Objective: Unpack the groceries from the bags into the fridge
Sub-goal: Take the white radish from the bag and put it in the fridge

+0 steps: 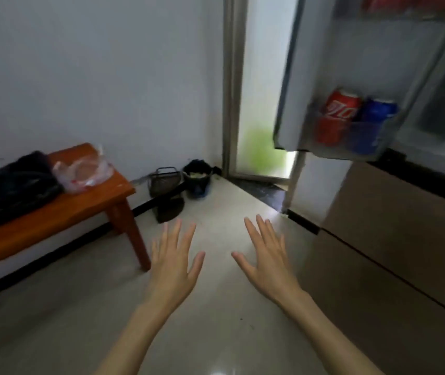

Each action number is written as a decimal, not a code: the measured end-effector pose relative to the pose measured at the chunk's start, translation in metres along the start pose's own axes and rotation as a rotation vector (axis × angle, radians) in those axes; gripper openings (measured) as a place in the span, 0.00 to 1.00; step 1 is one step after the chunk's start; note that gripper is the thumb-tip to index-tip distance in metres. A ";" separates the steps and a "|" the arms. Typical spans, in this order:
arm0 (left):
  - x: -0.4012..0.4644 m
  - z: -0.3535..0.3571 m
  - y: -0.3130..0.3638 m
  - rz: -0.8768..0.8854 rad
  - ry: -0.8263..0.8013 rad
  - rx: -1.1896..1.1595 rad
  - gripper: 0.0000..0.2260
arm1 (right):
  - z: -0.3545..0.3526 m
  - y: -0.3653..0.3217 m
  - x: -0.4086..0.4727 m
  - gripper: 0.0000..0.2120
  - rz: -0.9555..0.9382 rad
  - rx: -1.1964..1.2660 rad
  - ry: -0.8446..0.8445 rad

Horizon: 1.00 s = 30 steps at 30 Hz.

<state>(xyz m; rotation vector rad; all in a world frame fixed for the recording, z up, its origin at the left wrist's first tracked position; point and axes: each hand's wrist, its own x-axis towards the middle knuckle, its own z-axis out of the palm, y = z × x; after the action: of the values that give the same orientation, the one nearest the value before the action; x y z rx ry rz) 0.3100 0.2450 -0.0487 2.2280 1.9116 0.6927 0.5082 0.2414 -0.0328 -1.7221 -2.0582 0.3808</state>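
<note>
Fingers straight and spread on both sides, palms down, gripping nothing: left hand [174, 262] and right hand [267, 262] side by side over the pale floor [216, 334], thumbs pointing toward each other, well apart from any grocery.

Farther out on the left, on an orange-brown wooden bench [86, 209] against the white wall: a black bag [13, 185], slumped, and just beside it a clear plastic bag [83, 171], crumpled, lying nearer the bench's end. Contents of either bag impossible to make out.

Up on the right, an open fridge door [332, 63], with a red can [336, 115] and a blue can [373, 123] standing next to each other in its lower door shelf [351, 147]. Beside the door, the fridge [405, 239] body, its lower drawer fronts brownish, interior blurred.

In the far corner, by a frosted-glass door [262, 90]: a small dark basket [166, 180], a dark bin [198, 177] and a dustpan-like shape on the floor, too blurred for detail.
</note>
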 end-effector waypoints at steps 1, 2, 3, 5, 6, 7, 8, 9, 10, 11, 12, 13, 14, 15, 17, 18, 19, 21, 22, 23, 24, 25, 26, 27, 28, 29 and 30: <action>-0.010 -0.014 -0.023 -0.065 0.025 0.017 0.28 | 0.013 -0.023 0.010 0.34 -0.050 0.005 -0.023; -0.019 -0.028 -0.046 -0.131 0.054 0.034 0.27 | 0.025 -0.047 0.020 0.34 -0.106 0.008 -0.042; -0.029 -0.042 -0.068 -0.195 0.081 0.050 0.27 | 0.038 -0.072 0.030 0.33 -0.166 0.012 -0.056; -0.047 -0.068 -0.107 -0.316 0.137 0.077 0.27 | 0.064 -0.119 0.048 0.33 -0.282 0.030 -0.095; -0.056 -0.079 -0.125 -0.376 0.164 0.087 0.27 | 0.076 -0.141 0.056 0.34 -0.334 0.038 -0.122; -0.064 -0.089 -0.143 -0.430 0.187 0.096 0.27 | 0.090 -0.162 0.065 0.34 -0.384 0.045 -0.146; -0.070 -0.099 -0.161 -0.473 0.207 0.108 0.27 | 0.102 -0.183 0.074 0.34 -0.431 0.051 -0.164; -0.075 -0.107 -0.179 -0.509 0.223 0.123 0.27 | 0.114 -0.204 0.083 0.34 -0.474 0.058 -0.180; -0.079 -0.115 -0.197 -0.540 0.239 0.135 0.27 | 0.125 -0.223 0.093 0.34 -0.511 0.067 -0.194; -0.081 -0.122 -0.214 -0.569 0.255 0.143 0.27 | 0.136 -0.243 0.103 0.34 -0.543 0.079 -0.209; -0.083 -0.129 -0.232 -0.598 0.270 0.150 0.26 | 0.147 -0.261 0.114 0.34 -0.571 0.092 -0.224; -0.084 -0.135 -0.249 -0.628 0.279 0.161 0.26 | 0.158 -0.279 0.124 0.34 -0.601 0.101 -0.236; -0.084 -0.142 -0.265 -0.659 0.285 0.175 0.26 | 0.168 -0.296 0.134 0.34 -0.632 0.106 -0.247; -0.084 -0.148 -0.281 -0.690 0.292 0.187 0.26 | 0.179 -0.313 0.145 0.34 -0.664 0.112 -0.260; -0.082 -0.162 -0.311 -0.757 0.317 0.189 0.26 | 0.196 -0.345 0.167 0.34 -0.724 0.145 -0.298; -0.081 -0.168 -0.324 -0.791 0.332 0.184 0.26 | 0.204 -0.360 0.178 0.34 -0.754 0.163 -0.315; -0.080 -0.173 -0.336 -0.821 0.346 0.185 0.26 | 0.213 -0.375 0.189 0.34 -0.787 0.175 -0.325; -0.078 -0.183 -0.360 -0.863 0.355 0.195 0.26 | 0.228 -0.404 0.209 0.33 -0.835 0.196 -0.340; -0.077 -0.188 -0.373 -0.880 0.353 0.199 0.26 | 0.236 -0.418 0.217 0.33 -0.849 0.208 -0.350; -0.076 -0.194 -0.385 -0.898 0.351 0.205 0.25 | 0.244 -0.432 0.225 0.33 -0.862 0.214 -0.363; -0.074 -0.200 -0.398 -0.916 0.351 0.212 0.25 | 0.253 -0.444 0.231 0.33 -0.877 0.217 -0.380; -0.072 -0.206 -0.411 -0.930 0.359 0.218 0.25 | 0.262 -0.455 0.238 0.33 -0.888 0.228 -0.402; -0.068 -0.212 -0.425 -0.941 0.373 0.220 0.25 | 0.272 -0.467 0.246 0.32 -0.890 0.255 -0.431; -0.064 -0.218 -0.438 -0.947 0.387 0.221 0.25 | 0.282 -0.479 0.253 0.32 -0.881 0.287 -0.460; -0.060 -0.222 -0.452 -0.955 0.397 0.224 0.25 | 0.292 -0.492 0.260 0.32 -0.871 0.313 -0.482; -0.056 -0.226 -0.465 -0.962 0.400 0.229 0.25 | 0.304 -0.505 0.267 0.32 -0.863 0.327 -0.496; -0.053 -0.228 -0.480 -0.973 0.394 0.231 0.25 | 0.315 -0.517 0.274 0.32 -0.858 0.331 -0.504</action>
<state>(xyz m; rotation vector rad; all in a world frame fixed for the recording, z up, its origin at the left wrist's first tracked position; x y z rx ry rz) -0.2237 0.2414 -0.0431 0.9805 2.9724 0.7629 -0.1291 0.4297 -0.0243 -0.4759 -2.6446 0.8498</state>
